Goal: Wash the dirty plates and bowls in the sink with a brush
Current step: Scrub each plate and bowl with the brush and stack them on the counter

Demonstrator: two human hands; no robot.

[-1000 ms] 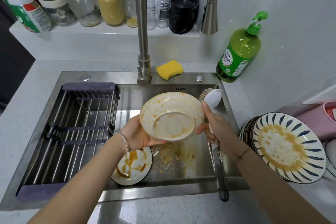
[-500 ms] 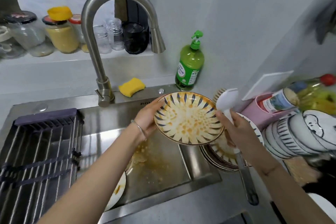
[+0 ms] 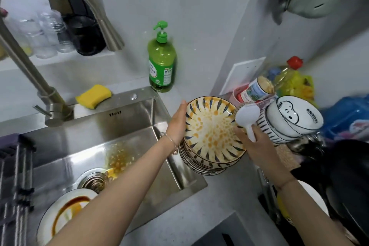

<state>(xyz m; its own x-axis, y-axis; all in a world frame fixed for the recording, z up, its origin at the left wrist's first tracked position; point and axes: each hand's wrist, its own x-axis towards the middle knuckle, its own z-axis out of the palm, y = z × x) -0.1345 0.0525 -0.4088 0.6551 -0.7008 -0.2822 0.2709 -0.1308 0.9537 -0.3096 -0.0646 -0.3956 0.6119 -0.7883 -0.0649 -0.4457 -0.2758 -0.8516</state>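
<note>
Clearly we are early: the sink (image 3: 119,124) is sauce-smeared, a dirty plate (image 3: 65,211) lies in it, and the plate stack (image 3: 199,168) and bowls (image 3: 289,118) wait on the table (image 3: 179,215). Our left hand (image 3: 176,126) grips the top plate (image 3: 211,132); our right hand (image 3: 261,148) grips the brush (image 3: 246,115).

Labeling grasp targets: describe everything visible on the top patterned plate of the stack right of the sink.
The top plate is round, shallow, ceramic-looking: cream, dark blue radial strokes at the rim, orange-yellow food spatter across its face. It lies face up atop the stack of like plates on the counter. The left hand grips its left rim; the right hand, holding the white brush, touches its right edge.
</note>
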